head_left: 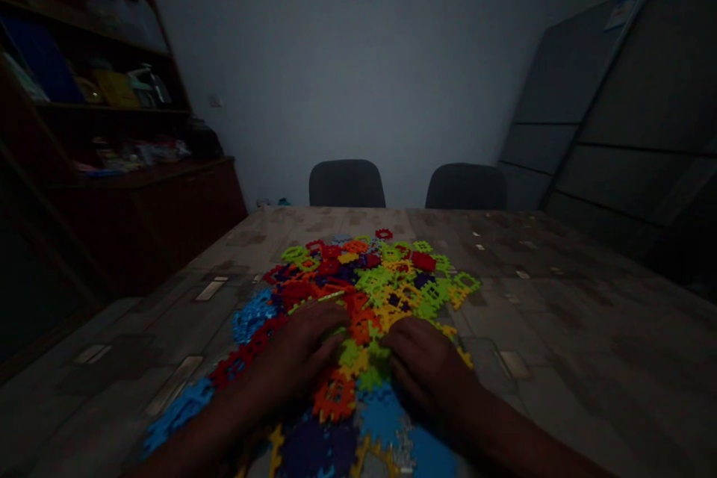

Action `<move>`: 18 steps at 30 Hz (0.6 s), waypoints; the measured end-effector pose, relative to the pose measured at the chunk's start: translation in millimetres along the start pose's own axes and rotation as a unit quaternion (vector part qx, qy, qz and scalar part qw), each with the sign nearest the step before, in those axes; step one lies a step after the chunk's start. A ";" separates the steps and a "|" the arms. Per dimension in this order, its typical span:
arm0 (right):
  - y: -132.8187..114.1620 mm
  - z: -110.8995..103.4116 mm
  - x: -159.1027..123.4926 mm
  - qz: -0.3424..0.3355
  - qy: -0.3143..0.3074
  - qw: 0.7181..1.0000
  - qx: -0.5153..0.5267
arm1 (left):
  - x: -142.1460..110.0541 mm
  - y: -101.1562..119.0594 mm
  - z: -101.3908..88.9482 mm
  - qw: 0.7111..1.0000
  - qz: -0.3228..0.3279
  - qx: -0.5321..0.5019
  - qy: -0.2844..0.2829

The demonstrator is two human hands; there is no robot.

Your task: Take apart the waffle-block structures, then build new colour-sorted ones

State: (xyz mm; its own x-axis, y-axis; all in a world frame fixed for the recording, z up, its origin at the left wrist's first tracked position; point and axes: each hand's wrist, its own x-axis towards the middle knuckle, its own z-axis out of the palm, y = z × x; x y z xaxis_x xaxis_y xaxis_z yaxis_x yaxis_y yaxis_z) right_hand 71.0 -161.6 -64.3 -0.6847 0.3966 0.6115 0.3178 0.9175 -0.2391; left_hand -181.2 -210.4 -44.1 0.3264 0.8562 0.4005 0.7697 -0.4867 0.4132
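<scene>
"As the plastic pieces [376, 284] lie heaped on the bench [560, 328], what are the fingers [402, 330] doing?"
"Left hand [305, 336] and right hand [429, 360] curl over them; whether either pinches one, I can't tell."

Two hands [311, 336] are showing above one desk [560, 328]. Dozens of toothed plastic pieces [373, 281] are overlapping there, the lower ones lying too hidden for an exact count. Two chairs [347, 183] are standing at the far edge, one shelf unit [190, 213] is rising at left, and one wall plate [215, 101] is showing.
</scene>
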 end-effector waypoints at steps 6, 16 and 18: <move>58.5 -73.5 -31.2 0.319 0.086 0.939 0.098 | 1.8 -1.5 3.9 0.998 0.057 0.015 -0.004; 88.4 -116.5 -145.8 0.506 0.045 0.859 -0.071 | -3.4 -14.2 11.1 0.999 0.015 0.038 -0.001; 91.6 -128.8 -147.1 0.501 0.045 0.854 -0.130 | -4.3 -16.8 11.7 0.999 0.017 0.044 0.006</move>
State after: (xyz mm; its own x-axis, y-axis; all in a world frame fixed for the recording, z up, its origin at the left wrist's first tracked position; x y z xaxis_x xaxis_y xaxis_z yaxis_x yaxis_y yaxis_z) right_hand 285.3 -139.9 -79.0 0.0661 0.9642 0.2569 0.8578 0.0766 -0.5083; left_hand -189.1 -203.8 -62.3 0.3470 0.8368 0.4235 0.8032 -0.4983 0.3266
